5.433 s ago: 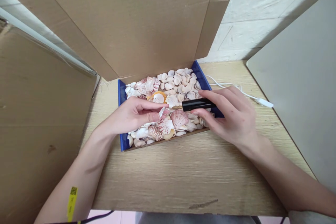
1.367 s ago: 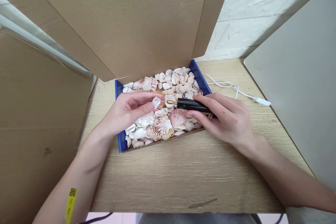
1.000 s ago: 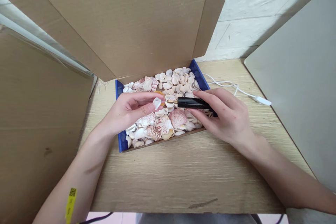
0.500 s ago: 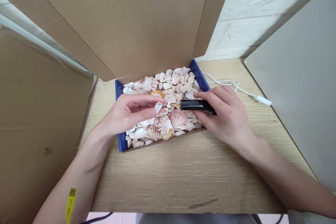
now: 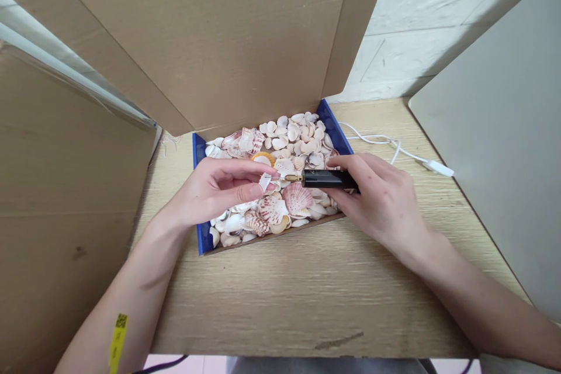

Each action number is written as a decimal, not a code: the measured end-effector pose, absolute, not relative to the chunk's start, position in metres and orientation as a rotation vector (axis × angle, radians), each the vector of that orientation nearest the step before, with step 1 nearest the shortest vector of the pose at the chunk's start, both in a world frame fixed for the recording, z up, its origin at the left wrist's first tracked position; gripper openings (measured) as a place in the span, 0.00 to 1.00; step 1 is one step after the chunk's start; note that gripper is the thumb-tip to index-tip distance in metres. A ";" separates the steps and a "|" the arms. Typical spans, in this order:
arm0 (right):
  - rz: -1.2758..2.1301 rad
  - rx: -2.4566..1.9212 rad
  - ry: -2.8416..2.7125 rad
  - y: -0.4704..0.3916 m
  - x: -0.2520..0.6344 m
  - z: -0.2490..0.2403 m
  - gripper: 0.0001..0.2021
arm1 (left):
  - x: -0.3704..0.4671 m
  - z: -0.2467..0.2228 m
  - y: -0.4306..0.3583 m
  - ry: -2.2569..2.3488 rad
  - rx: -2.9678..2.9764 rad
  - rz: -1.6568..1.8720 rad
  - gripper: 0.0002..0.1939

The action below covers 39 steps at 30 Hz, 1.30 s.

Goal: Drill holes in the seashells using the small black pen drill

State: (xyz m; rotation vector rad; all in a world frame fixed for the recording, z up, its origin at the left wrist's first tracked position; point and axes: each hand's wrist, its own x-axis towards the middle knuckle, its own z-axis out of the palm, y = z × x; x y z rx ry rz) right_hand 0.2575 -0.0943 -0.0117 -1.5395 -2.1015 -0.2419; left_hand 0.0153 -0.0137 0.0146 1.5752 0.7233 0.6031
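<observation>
Between the thumb and fingers of my left hand [image 5: 225, 190] is a small white shell piece [image 5: 265, 181]. My right hand [image 5: 379, 201] is closed round a black handheld mini drill [image 5: 326, 179], which lies level and points left. Its brass chuck [image 5: 294, 177] faces the shell piece, and the thin bit reaches close to my left fingertips. Whether the bit touches the piece I cannot tell. Beneath both hands lies a blue-sided box [image 5: 203, 236] with many seashells, among them a pinkish scallop shell [image 5: 297, 198] and a red-streaked scallop shell [image 5: 272, 210].
The box's cardboard flap [image 5: 245, 41] stands up behind the shells. A white cable [image 5: 377, 139] with a plug [image 5: 439, 168] lies on the wooden table [image 5: 263, 304] at right. Cardboard [image 5: 65, 198] rises at left, a pale panel [image 5: 495, 128] at right.
My right hand has shifted slightly, its fingers settling lower and further back on the drill. The left hand and the shell piece have hardly moved.
</observation>
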 end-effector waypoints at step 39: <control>-0.208 -1.338 -2.158 -0.089 0.259 -0.011 0.13 | 0.013 0.010 -0.015 0.884 1.546 0.651 0.12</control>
